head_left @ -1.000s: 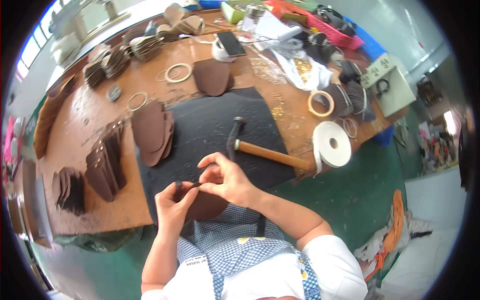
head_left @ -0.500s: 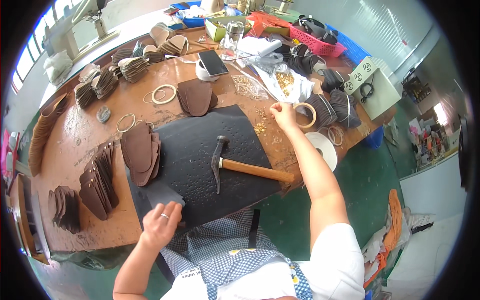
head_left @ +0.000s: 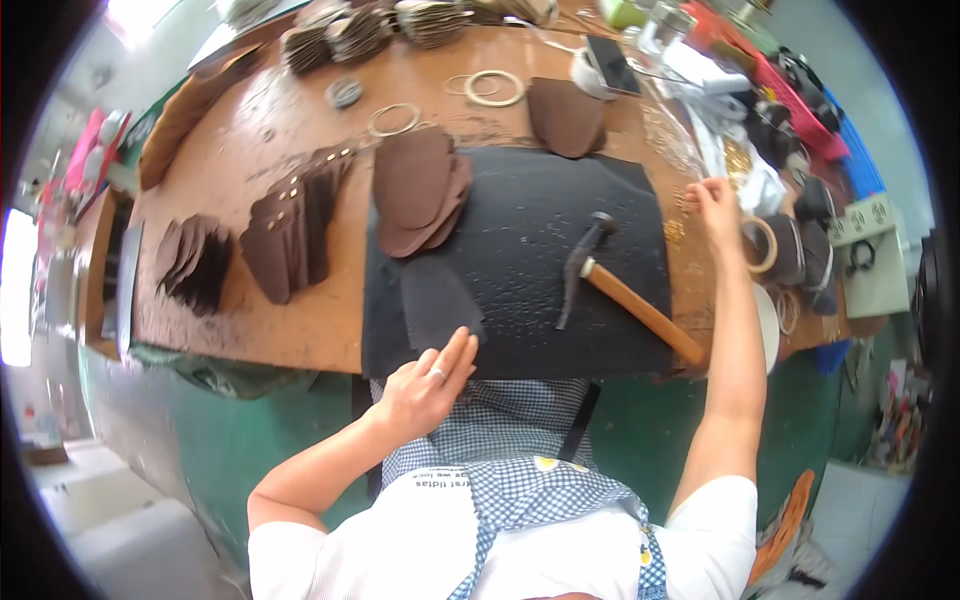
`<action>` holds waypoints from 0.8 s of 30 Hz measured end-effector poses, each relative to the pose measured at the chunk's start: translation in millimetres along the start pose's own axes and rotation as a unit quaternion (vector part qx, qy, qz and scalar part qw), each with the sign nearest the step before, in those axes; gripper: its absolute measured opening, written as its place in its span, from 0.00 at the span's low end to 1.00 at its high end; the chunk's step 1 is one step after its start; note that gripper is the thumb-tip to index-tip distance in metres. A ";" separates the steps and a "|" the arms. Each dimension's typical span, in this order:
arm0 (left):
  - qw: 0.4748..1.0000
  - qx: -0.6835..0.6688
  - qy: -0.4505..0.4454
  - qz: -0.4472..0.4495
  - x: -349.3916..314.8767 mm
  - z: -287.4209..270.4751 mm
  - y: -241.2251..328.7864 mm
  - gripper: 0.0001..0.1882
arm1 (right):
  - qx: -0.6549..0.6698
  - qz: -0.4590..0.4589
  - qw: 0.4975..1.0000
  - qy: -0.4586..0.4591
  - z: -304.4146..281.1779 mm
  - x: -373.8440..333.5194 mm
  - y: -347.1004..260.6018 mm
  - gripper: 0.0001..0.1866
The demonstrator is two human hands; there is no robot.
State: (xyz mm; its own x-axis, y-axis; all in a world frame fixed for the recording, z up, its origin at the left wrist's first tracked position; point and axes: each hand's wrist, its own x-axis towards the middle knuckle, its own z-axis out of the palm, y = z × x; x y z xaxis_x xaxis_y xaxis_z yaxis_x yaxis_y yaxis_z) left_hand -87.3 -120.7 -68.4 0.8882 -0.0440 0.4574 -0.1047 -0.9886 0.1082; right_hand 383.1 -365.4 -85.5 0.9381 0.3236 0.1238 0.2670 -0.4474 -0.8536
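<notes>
Cluttered wooden workbench [head_left: 300,330]; hammer [head_left: 620,290] on black mat [head_left: 560,210] between released left hand [head_left: 425,385] and right hand [head_left: 715,205], grip unclear

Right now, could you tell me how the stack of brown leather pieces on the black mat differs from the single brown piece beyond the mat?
The stack of brown pieces is several layers, fanned, overlapping the black mat's left edge. The single brown piece lies alone and flat on bare wood beyond the mat's far edge, and looks smaller. Both are dark brown with rounded outlines, and neither hand touches them.
</notes>
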 end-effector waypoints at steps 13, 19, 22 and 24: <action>0.998 0.050 -0.035 -0.010 -19.2 -4.7 9.2 0.24 | 0.226 0.067 0.869 -0.436 121.6 -217.0 -180.7 0.05; 0.999 0.025 -0.031 -0.022 -22.6 -0.6 9.4 0.27 | 0.179 0.027 0.876 -0.447 142.9 -228.5 -173.6 0.05; 0.998 -0.027 -0.047 -0.038 -25.4 1.9 6.6 0.32 | 0.151 -0.016 0.885 -0.440 145.4 -227.8 -175.9 0.05; 0.996 -0.071 -0.038 -0.038 -24.1 3.2 2.8 0.36 | 0.135 -0.042 0.889 -0.435 145.1 -225.5 -178.4 0.05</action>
State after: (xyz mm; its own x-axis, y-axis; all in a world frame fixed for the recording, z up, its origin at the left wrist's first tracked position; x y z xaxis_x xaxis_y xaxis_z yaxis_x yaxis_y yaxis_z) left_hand -107.6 -122.9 -82.0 0.9270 0.0148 0.3748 -0.0921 -0.9596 0.2658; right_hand 91.9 -237.6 -34.5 0.3606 0.9216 -0.1438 0.1553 -0.2113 -0.9650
